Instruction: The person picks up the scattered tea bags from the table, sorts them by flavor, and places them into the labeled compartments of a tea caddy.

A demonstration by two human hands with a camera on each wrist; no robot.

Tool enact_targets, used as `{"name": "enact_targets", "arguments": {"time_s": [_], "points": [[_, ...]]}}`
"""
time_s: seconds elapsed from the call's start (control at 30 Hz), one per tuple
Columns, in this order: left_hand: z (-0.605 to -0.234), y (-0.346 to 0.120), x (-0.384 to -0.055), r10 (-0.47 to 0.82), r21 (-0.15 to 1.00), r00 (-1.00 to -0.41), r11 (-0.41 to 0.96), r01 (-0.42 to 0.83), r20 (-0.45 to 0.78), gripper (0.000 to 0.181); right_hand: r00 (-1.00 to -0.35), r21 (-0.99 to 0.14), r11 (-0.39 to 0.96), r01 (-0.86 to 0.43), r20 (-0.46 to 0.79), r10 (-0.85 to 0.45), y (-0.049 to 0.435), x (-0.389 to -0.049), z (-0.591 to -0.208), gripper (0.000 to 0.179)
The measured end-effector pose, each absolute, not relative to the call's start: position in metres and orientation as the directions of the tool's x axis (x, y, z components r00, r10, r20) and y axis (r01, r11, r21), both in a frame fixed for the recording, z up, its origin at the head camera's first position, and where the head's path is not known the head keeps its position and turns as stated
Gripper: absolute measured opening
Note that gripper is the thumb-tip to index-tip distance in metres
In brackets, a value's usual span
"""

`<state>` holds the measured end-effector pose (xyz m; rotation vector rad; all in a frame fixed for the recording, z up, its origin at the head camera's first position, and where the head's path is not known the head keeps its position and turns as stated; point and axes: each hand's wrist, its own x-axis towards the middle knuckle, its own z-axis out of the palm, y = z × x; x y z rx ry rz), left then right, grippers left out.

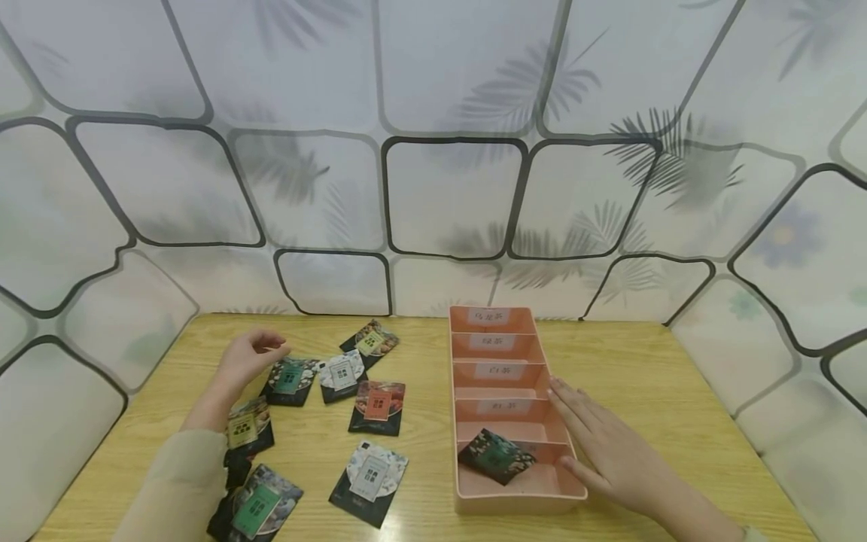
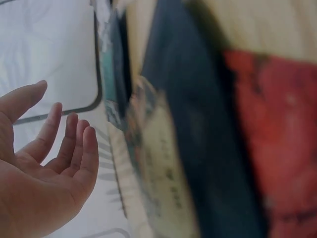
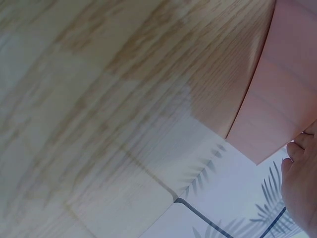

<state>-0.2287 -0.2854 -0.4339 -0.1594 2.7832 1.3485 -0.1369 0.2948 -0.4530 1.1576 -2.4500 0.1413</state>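
Nearest my head camera, a pale sleeve (image 1: 179,482) leads to the left hand (image 1: 247,360), its fingers loosely curved around nothing, just above a green-labelled packet (image 1: 291,379). Opposite, I see the right hand (image 1: 606,452) resting along the right side of a pink tray (image 1: 521,503), fingers straight, thumb at the rim.

One dark packet with a green label (image 1: 497,455) lies tilted in the tray's nearest compartment. Each of the five compartments bears a pale label; Chinese characters are printed there, and from my distant post the farthest appears to read 乌龙茶, oolong tea, while the others blur.

Left of the tray, more packets lie on the wooden table (image 1: 650,376): a yellow-labelled one (image 1: 370,343) at the back, touching a white-labelled one (image 1: 342,373); a red-labelled one (image 1: 378,406) in front of them; and, toward me, a larger-looking white packet (image 1: 369,479). Beside the sleeve I find another yellow label (image 1: 244,427) and a near green one (image 1: 256,506). Their fronts carry dark Chinese lettering, too small for me to read surely.

Behind stands a wall (image 1: 454,196) of dark-outlined blocks and grey leaf prints.
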Motion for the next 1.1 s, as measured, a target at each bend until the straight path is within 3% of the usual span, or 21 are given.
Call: {"name": "enact_targets", "arguments": {"time_s": [0.47, 0.8, 1.1], "points": [[-0.450, -0.297, -0.234, -0.076, 0.778, -0.981, 0.600, -0.186, -0.176, 0.054, -0.566, 0.083, 0.649, -0.757, 0.413, -0.713, 0.295, -0.136, -0.455, 0.078], [-0.453, -0.300, -0.236, -0.004, 0.702, -0.976, 0.694, -0.159, -0.217, 0.063, -0.567, 0.088, 0.650, -0.755, 0.413, -0.713, 0.295, -0.136, -0.455, 0.076], [-0.451, -0.300, -0.237, 0.009, 0.693, -0.975, 0.705, -0.152, -0.223, 0.054, -0.602, 0.068, 0.667, -0.742, 0.370, -0.708, 0.295, -0.136, -0.456, 0.080]]}}
